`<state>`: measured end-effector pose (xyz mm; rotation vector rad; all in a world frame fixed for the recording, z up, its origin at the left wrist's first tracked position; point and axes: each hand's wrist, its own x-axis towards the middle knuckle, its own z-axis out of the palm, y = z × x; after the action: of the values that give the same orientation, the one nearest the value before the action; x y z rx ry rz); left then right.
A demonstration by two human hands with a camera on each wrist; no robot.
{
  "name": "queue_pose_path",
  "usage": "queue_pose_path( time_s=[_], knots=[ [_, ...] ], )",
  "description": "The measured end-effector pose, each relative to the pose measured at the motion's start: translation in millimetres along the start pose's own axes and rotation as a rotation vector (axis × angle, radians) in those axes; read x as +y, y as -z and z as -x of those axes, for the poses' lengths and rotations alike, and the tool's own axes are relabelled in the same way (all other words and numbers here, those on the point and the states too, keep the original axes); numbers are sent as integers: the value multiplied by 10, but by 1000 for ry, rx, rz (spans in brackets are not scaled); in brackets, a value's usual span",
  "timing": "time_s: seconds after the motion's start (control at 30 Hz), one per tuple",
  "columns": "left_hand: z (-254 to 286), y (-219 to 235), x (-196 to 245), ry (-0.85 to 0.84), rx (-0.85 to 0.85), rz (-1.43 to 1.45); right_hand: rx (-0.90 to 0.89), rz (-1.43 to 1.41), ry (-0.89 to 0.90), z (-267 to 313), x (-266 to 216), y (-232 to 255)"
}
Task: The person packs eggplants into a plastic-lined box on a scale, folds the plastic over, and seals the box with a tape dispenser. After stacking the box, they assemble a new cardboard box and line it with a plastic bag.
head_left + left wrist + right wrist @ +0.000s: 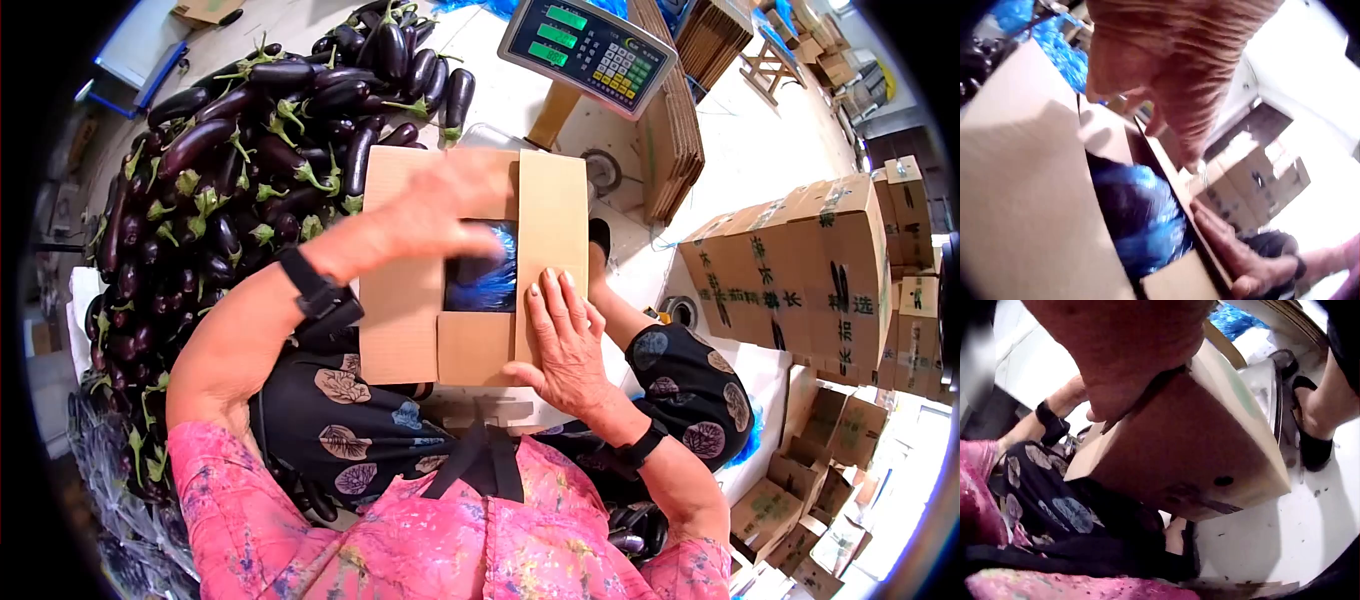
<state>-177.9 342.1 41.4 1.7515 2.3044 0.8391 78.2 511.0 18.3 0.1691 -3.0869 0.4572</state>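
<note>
An open-topped cardboard box (400, 340) stands between the person's knees, its flaps partly folded in. Through the gap shows blue plastic film (492, 280) over something dark, also seen as a shiny blue bag (1147, 212) in the left wrist view. The left hand (445, 205), blurred by motion, passes over the far left part of the box and holds nothing visible. With fingers extended, the right hand (566, 345) rests on the box's right flap (550, 220). In the right wrist view the right hand (1129, 356) lies along the box's top edge.
A large heap of eggplants (230, 190) lies left of the box. A digital scale display (588, 50) stands beyond it, beside flattened cardboard (668, 140). Printed cartons (790, 270) stack up at right. Clear plastic bags (130, 500) lie at lower left.
</note>
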Motion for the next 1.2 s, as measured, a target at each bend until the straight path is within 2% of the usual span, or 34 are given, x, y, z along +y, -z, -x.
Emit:
queue_pose_path(
  time_s=[0.07,0.1,0.17,0.23,0.27,0.3,0.37,0.43,0.5,0.53,0.63,0.7,0.8,0.97,1.07,1.1,1.2],
  knots=[
    [64,328,-230,264,320,-354,51,15,-36,24,2,-24],
    [196,341,-506,351,408,-372,132,-32,-60,14,-30,-10],
    [316,612,-395,909,33,438,189,-60,-82,-14,-63,-4],
    [507,307,-359,708,156,1147,220,-74,-89,-48,-35,-25],
    [476,253,-395,691,221,1069,233,-84,-102,-46,-45,-56],
    [305,465,-183,558,111,941,241,-93,-102,-64,-51,-18],
    [32,481,-96,540,27,475,254,-101,-116,-98,-48,-46],
    [-75,380,-20,430,114,144,243,-88,-140,-145,-82,-50],
    [-112,301,-9,316,149,134,262,-88,-171,-189,-143,-93],
    [-112,269,-18,337,100,121,277,-86,-180,-208,-179,-128],
    [-188,-416,-218,316,292,78,277,-68,-193,-245,-230,-167],
    [-271,-517,-198,232,233,-111,257,-65,-196,-239,-219,-166],
    [-376,-548,-127,140,136,-322,230,-46,-224,-243,-220,-141],
    [-384,-594,-147,54,209,-378,237,-66,-229,-247,-223,-125],
    [-361,-607,-175,45,226,-396,173,-75,-194,-209,-143,-115],
    [-361,-616,-187,45,227,-404,89,-45,-169,-198,-110,6],
    [-375,-636,-232,-6,211,-414,-7,-55,-236,-213,-105,185]
  ],
)
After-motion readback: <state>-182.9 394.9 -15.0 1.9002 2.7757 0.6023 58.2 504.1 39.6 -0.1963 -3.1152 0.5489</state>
